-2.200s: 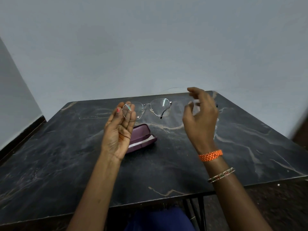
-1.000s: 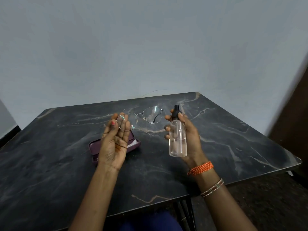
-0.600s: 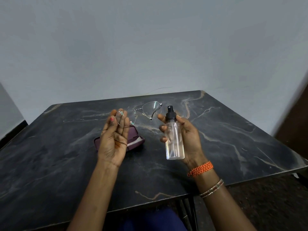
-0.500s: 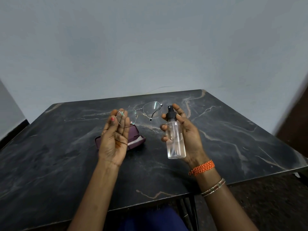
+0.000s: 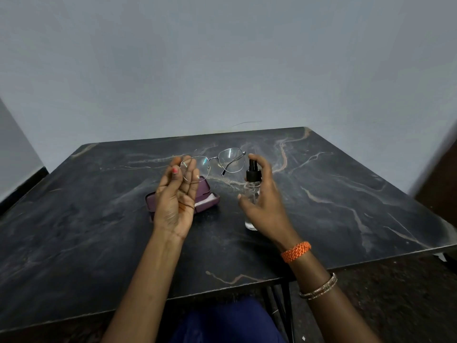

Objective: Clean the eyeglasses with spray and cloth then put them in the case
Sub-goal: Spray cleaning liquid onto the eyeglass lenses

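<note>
My left hand [image 5: 176, 199] is raised palm up and holds thin metal eyeglasses [image 5: 215, 163] by the left lens rim, between thumb and fingertips. The right lens and one temple arm stick out to the right. My right hand [image 5: 263, 206] grips a clear spray bottle [image 5: 252, 191] with a black pump top, index finger over the nozzle, right beside the glasses. Behind my left hand an open maroon case [image 5: 205, 200] lies on the table, with a pale cloth edge showing inside it.
The dark marble-patterned table [image 5: 346, 206] runs up to a plain grey wall. Its front edge is near my lap and its right edge drops to a dark floor. Black metal legs show under the front edge.
My right hand went from empty to holding the spray bottle, then turned it and brought its nozzle up close to the right lens. My left hand has kept the glasses raised.
</note>
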